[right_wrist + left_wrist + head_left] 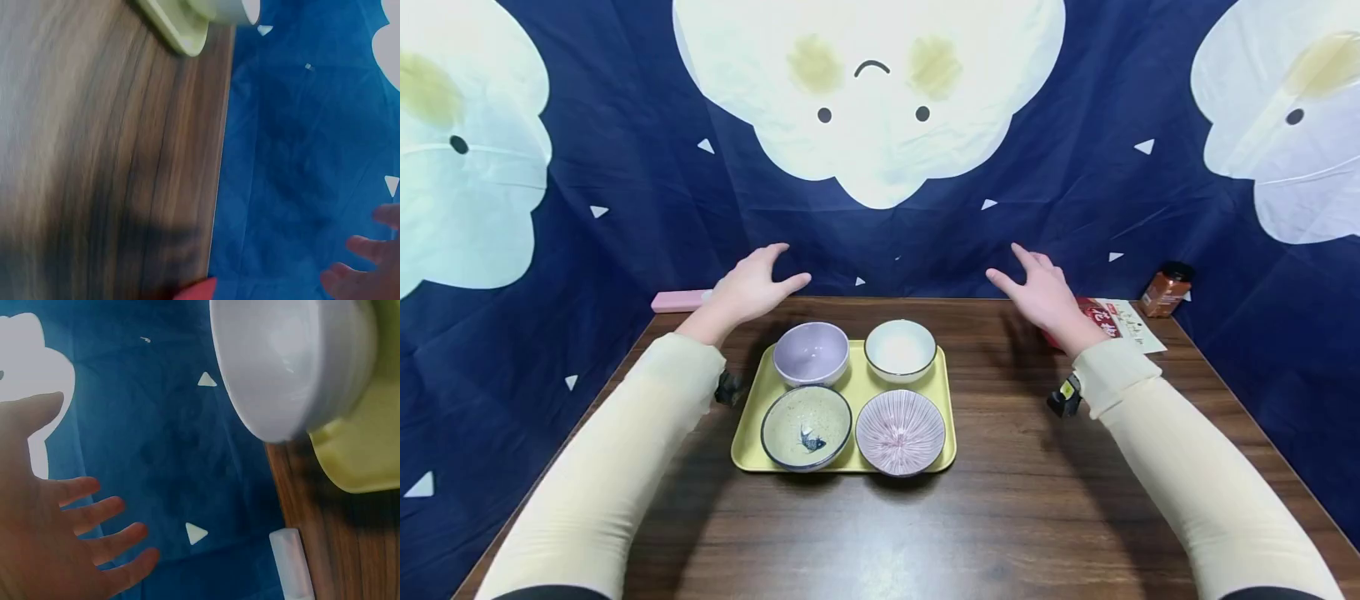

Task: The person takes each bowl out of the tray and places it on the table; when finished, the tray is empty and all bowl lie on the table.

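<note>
Both hands hover with spread fingers, holding nothing. In the head view my left hand (747,285) is up behind the tray's far left corner, nearest the plain lilac bowl (812,354). My right hand (1037,287) is over the table's far right part. A yellow tray (951,408) carries the lilac bowl at back left and a white bowl with a dark rim (900,350) at back right. In its front row stand a speckled bowl with a blue fish (797,425) and a bowl with purple radiating stripes (901,433).
A pink box (679,302) lies at the table's far left edge. At far right, a red-and-cream packet (1123,323) lies partly behind my right wrist, beside a dark-lidded jar (1167,289). A navy curtain (880,250) with white cloud shapes stands behind the wooden table (880,533).
</note>
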Tool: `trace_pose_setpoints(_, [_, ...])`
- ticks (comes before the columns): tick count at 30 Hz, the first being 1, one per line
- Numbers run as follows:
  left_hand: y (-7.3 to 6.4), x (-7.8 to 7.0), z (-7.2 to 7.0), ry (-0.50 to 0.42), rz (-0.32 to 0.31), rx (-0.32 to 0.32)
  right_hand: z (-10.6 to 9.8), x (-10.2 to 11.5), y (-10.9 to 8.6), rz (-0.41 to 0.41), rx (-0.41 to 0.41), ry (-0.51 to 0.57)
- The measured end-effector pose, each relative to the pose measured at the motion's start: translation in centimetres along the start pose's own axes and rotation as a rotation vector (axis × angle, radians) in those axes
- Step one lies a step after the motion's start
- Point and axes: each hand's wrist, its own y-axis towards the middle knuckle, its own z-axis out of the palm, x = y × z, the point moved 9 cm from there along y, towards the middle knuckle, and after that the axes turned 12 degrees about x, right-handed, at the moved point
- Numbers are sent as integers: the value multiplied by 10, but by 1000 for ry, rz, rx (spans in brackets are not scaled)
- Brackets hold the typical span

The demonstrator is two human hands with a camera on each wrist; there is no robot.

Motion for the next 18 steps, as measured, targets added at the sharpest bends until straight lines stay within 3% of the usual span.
trace_pose_setpoints(5, [-19,11,-4,-47,39,-22,3,3,-8,-36,-1,134])
trace_pose_setpoints(12, [-43,27,-3,-102,73,-45,13,13,-19,-102,-15,207])
trace_pose_setpoints(18, [-66,43,1,-114,121,-143,27,20,-27,-163,-46,238])
